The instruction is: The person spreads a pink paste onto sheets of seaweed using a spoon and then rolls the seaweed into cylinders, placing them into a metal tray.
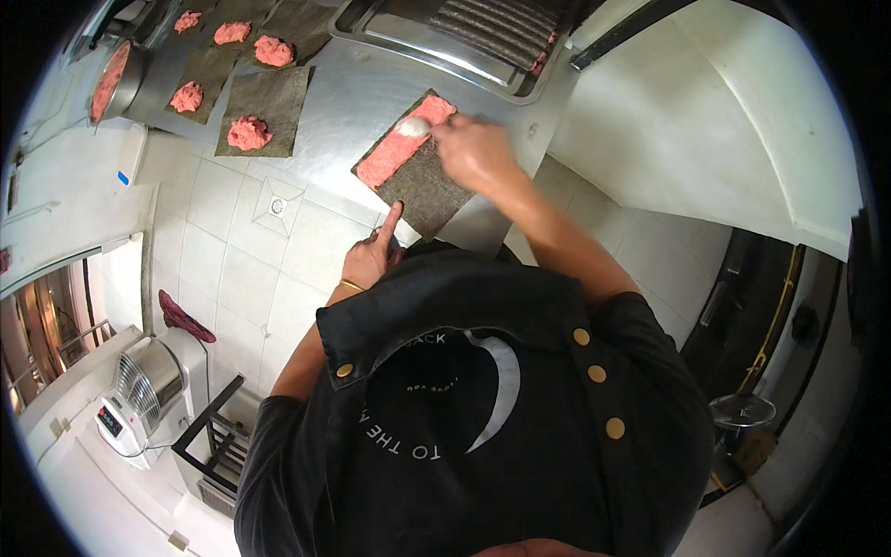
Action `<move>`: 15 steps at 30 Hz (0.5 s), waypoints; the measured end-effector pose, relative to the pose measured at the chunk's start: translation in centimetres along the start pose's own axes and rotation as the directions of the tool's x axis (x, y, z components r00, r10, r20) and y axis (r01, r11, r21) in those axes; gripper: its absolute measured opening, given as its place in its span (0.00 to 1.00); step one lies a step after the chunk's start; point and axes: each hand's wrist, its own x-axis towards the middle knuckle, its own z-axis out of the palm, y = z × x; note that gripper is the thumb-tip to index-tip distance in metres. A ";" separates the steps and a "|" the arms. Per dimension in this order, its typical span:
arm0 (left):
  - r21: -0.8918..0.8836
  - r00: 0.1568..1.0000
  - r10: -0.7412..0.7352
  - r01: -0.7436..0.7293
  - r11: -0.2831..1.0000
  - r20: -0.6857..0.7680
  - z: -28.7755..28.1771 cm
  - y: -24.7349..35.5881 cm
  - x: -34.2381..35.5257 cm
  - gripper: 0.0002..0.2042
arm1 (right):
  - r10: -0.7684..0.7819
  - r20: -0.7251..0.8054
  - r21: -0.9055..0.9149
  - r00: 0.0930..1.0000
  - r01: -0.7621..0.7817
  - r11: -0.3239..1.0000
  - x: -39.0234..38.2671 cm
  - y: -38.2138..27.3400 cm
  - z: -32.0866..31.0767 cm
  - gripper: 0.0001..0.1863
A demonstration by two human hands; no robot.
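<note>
A dark seaweed sheet (429, 192) lies tilted on the steel table in front of me. Along its far part runs a flattened band of pink minced paste (394, 158). My right hand (473, 153), slightly blurred, grips a spoon (413, 127) whose pale bowl rests on the paste. The spoon's handle is mostly hidden in the fingers. My left hand (373, 251) is at the near corner of the sheet, index finger stretched out and touching it. Its other fingers are bent and partly hidden, and it holds nothing visible.
Several seaweed sheets (290, 93) topped with lumps of pink paste (249, 134) lie to the left. Beyond them stands a metal bowl (126, 85) of paste. A metal tray (390, 42) at the far right holds several seaweed rolls (501, 32). The steel table (348, 97) ends close to me.
</note>
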 end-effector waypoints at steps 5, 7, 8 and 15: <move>-0.027 0.994 0.075 -0.078 0.997 -0.083 1.1 -0.9 -0.1 0.52 | 0.141 -0.052 0.018 0.989 -0.140 0.990 -0.4 3.2 -1.7 0.11; -0.027 0.987 0.104 -0.108 0.994 -0.123 1.1 -1.1 -0.1 0.51 | 0.136 -0.086 0.107 0.987 -0.127 0.986 -1.0 1.0 -2.3 0.09; -0.030 0.986 0.105 -0.110 0.993 -0.131 1.0 -1.1 -0.1 0.51 | 0.123 -0.047 0.135 0.991 -0.115 0.984 -1.3 0.1 -1.8 0.09; -0.016 0.994 0.092 -0.093 0.996 -0.053 0.0 -1.5 -0.3 0.51 | 0.127 0.103 0.353 0.987 -0.155 0.922 -2.6 -4.0 1.0 0.08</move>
